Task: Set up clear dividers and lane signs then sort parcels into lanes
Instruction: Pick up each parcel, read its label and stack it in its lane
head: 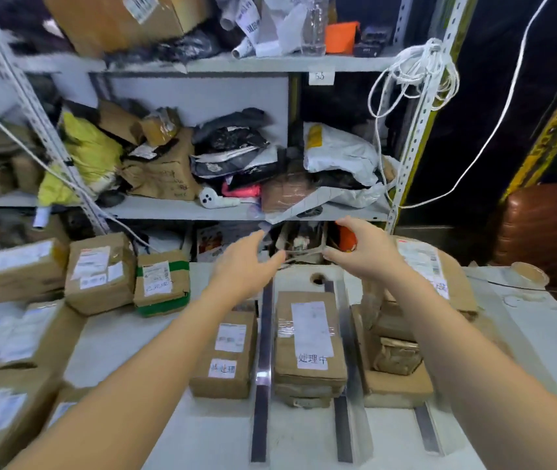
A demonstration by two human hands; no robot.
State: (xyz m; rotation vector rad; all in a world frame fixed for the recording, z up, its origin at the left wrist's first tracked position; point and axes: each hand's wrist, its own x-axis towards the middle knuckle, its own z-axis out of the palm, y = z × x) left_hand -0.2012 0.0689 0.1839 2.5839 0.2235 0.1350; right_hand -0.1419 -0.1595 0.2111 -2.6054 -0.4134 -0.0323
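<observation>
My left hand (pixel 253 262) and my right hand (pixel 361 249) reach to the far edge of the white table (pixel 127 337). Between them they pinch a clear panel (pixel 304 254), of which only a thin pale edge shows. Below stand three clear dividers on dark strips: the left one (pixel 263 368), the middle one (pixel 346 361) and the right one (pixel 426 429). A labelled parcel (pixel 226 357) lies left of the first divider. A stack of parcels (pixel 309 344) with a handwritten label fills the middle lane. Another parcel stack (pixel 395 364) sits in the right lane.
Loose brown parcels crowd the table's left side, among them a green-taped box (pixel 161 283) and a taller box (pixel 100 273). A metal shelf rack (pixel 202 212) full of bags and boxes stands right behind the table. A tape roll (pixel 529 274) lies at the far right.
</observation>
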